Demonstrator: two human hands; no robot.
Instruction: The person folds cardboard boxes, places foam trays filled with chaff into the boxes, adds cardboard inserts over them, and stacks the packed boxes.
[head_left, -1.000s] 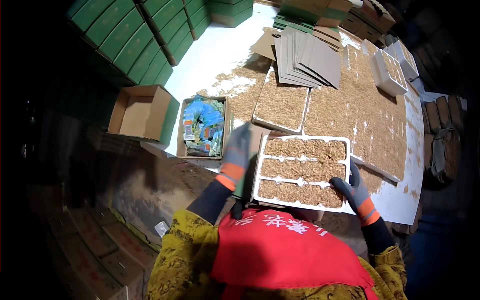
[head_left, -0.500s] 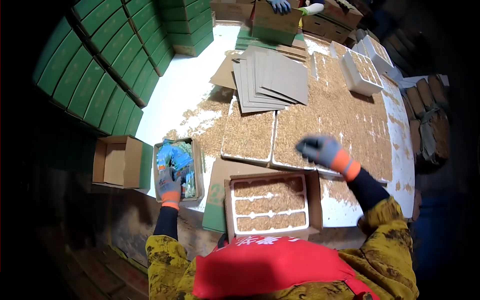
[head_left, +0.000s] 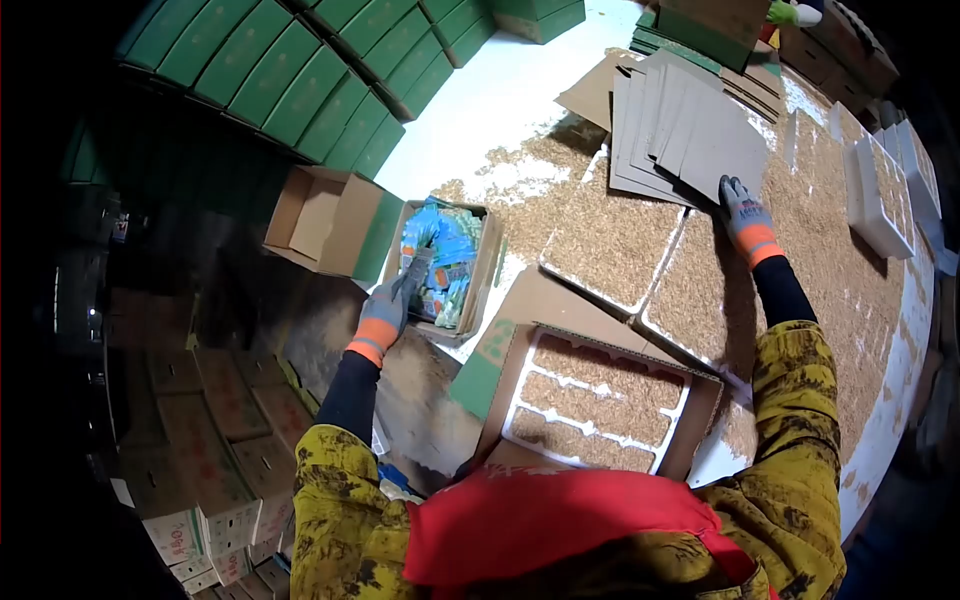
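My left hand (head_left: 390, 305), in a grey glove with an orange cuff, reaches over the near left rim of a small carton (head_left: 482, 270). Its fingers are closed among blue-and-green packets (head_left: 450, 240); the fingertips partly merge with the pile. On the right, my gloved right hand (head_left: 745, 210) has its fingers at the near corner of a fanned stack of grey cardboard sheets (head_left: 690, 120), pinching the edge. Before my body stands an open cardboard box (head_left: 703, 425) holding a white foam tray (head_left: 595, 395) filled with brown granular material in rows.
Filled trays (head_left: 610, 240) cover much of the white table (head_left: 460, 110). Green boxes (head_left: 290, 80) are stacked at the left, near an open empty carton (head_left: 320, 215). White foam trays (head_left: 880, 200) stand at far right. More cartons (head_left: 200, 420) lie low on the left.
My right hand has moved from above the filled trays to the edge of the cardboard sheets. The left hand stays at the packets. The view has turned and shifted.
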